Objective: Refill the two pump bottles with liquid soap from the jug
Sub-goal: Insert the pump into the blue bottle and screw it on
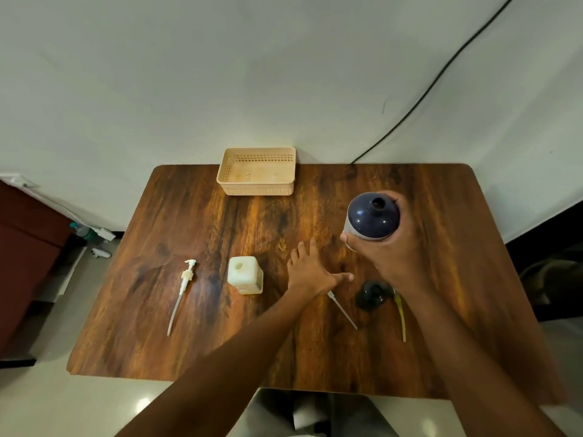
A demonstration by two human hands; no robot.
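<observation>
1. Bottle first: the dark blue pump bottle (373, 216) is open at the neck, its pump off, and it sits in my right hand (383, 250) over the right side of the wooden table (202, 222) — I cannot tell whether its base touches the wood.
2. My right fingers are wrapped around the bottle's lower body, thumb on the left side.
3. My left hand (310, 272) lies flat with the fingers spread and slack, gripping nothing, just left of the bottle.
4. Just nearer me than the right hand sits a dark pump head (372, 294), blurred, with a yellowish tube (400, 313) trailing toward me.
5. A thin white tube (342, 310) lies beside the left wrist; what it joins is hidden.
6. Further left stands the square white bottle (245, 275), upright, hole open on top.
7. Left of that lies the white pump (184, 291) — flat, apart from its bottle.
8. At the far edge sits a beige basket (257, 187).
</observation>
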